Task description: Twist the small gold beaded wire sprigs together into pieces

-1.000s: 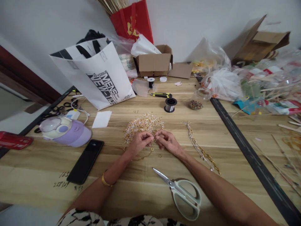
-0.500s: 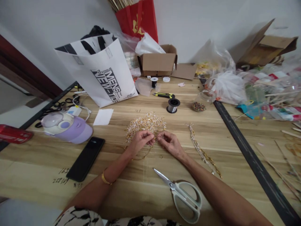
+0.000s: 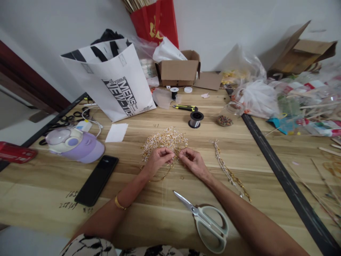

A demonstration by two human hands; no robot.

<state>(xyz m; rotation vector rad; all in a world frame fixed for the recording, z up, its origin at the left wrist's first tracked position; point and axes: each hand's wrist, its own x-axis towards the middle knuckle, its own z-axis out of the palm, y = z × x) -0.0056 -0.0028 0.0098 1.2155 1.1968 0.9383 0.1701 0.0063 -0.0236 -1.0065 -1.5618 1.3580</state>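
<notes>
Right hand (image 3: pixel 194 164) has edged from left hand (image 3: pixel 159 161), chain pile (image 3: pixel 163 137) beyond both.

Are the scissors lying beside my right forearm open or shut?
Shut. The pale-handled scissors lie on the wooden table with their blades together, tapering to a single tip.

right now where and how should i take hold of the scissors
Best gripped, I think, are the scissors by their pale handle loops, with the right hand coming from the near right side. The open loops lie at that end, while the pointed blades, which look closed, aim away and to the left.
</notes>
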